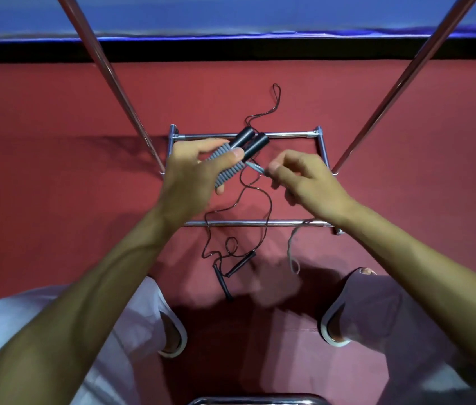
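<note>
Chrome frame [247, 135] on the red floor [55, 112]. Just below its near bar lie two slim black handles [241, 263] and a grey string [292, 252]. Over its far bar, the left hand [198, 168] grips the paired rope handles [248, 141]. The right hand [304, 176] pinches a grey tab [255, 168] beside them.

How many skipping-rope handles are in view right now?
4. Two grey-and-black handles side by side in the left hand; two slim black handles on the red floor below. None seem hidden.

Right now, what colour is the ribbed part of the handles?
The ribbed part is grey; head view.
</note>
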{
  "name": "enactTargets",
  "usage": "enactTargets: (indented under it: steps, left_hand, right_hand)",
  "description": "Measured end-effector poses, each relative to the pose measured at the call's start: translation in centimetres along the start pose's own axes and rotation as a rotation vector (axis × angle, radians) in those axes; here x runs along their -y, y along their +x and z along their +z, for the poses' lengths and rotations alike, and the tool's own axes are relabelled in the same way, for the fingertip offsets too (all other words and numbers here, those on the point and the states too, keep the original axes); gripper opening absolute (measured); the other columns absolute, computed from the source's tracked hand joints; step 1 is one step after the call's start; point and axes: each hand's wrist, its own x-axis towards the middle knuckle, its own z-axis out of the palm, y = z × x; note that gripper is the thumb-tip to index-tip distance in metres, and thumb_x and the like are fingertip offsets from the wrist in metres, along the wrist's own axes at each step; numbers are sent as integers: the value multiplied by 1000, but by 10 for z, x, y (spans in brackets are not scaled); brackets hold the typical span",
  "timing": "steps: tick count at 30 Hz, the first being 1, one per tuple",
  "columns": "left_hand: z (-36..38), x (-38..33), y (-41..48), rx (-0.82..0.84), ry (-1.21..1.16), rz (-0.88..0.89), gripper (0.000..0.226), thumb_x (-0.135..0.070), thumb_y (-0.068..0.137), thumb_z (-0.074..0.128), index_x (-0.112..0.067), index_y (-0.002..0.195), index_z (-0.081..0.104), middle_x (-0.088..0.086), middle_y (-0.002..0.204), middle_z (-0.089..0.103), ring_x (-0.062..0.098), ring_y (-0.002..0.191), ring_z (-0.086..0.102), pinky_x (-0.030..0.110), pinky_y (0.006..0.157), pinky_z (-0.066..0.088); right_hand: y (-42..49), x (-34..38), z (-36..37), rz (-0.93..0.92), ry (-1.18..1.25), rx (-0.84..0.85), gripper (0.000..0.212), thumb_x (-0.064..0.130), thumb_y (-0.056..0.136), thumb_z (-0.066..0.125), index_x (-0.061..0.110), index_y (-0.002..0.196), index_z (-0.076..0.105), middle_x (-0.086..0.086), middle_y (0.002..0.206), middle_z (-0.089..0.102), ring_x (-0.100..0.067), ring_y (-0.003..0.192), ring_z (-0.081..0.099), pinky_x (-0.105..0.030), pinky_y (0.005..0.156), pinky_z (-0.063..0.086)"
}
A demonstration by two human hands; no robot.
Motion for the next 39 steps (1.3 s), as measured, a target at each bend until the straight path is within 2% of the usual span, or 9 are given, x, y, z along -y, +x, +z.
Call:
enactTargets:
  steps: [5, 9, 11, 15, 18, 26, 30, 36, 39]
  left_hand:
    - [-6, -3, 0, 98, -178, -303, 33, -44, 93, 66, -12, 87, 71, 15, 63, 54, 17, 37, 35, 18, 41, 25]
    - [-10, -3, 3, 148, -267, -465, 33, -50, 88, 69, -18, 84, 64, 9, 63, 56, 16, 34, 34, 17, 39, 25]
    - [-12, -2, 4, 182, -276, -488, 33, -52, 88, 68, -19, 83, 63, 8, 64, 55, 16, 34, 34, 16, 38, 25]
    - [-11, -5, 3, 170, -252, -445, 33, -49, 88, 70, -17, 82, 67, 12, 63, 57, 16, 34, 34, 17, 40, 25]
    - [0, -4, 1, 65, -108, -339, 27, -43, 88, 73, -16, 88, 75, 15, 59, 56, 16, 33, 34, 17, 39, 24]
    - [3, 1, 4, 32, -161, -452, 29, -48, 85, 74, -20, 91, 75, 12, 62, 59, 15, 35, 36, 17, 42, 25]
    - [5, 4, 1, 23, -148, -473, 29, -48, 85, 74, -20, 93, 75, 12, 63, 60, 15, 35, 37, 17, 42, 25]
    - [12, 4, -1, -30, -58, -270, 19, -30, 89, 76, -12, 93, 78, 7, 52, 53, 13, 31, 38, 16, 36, 26]
    - [17, 8, 0, -79, 20, -190, 16, -31, 86, 80, -16, 92, 79, -2, 52, 56, 11, 34, 45, 19, 36, 35]
  right_hand:
    - [-3, -6, -13, -533, -517, -243, 16, 23, 83, 82, 16, 85, 68, 5, 78, 62, 9, 61, 48, -23, 61, 41]
    - [-3, -4, -14, -590, -548, -213, 13, 26, 87, 81, 16, 82, 74, 9, 71, 65, 1, 60, 51, -28, 59, 46]
    - [-2, 5, -17, -341, -355, -74, 20, 24, 88, 81, 12, 74, 72, 13, 56, 59, -3, 47, 45, -23, 52, 38]
    - [5, 19, -31, 528, 613, 308, 23, 24, 85, 69, 2, 89, 65, 5, 58, 41, -1, 39, 26, -14, 39, 14]
    - [9, 15, -28, 680, 634, 363, 18, 22, 88, 63, 6, 93, 64, 9, 58, 35, 1, 38, 25, -12, 37, 12]
    - [-4, 12, -21, -290, -505, -29, 19, 23, 81, 86, 23, 99, 80, 1, 62, 69, -7, 52, 55, -25, 65, 50]
    - [-6, 2, -16, -476, -725, -119, 13, 31, 89, 77, 23, 98, 81, 3, 69, 75, -14, 61, 71, -33, 71, 58]
    - [-5, 30, -25, 445, 391, 291, 28, 24, 100, 61, 5, 83, 71, -4, 72, 72, -8, 35, 43, -16, 34, 27]
    - [-6, 29, -25, 530, 391, 362, 30, 26, 104, 53, 9, 84, 67, 0, 64, 65, -11, 47, 56, -16, 40, 36]
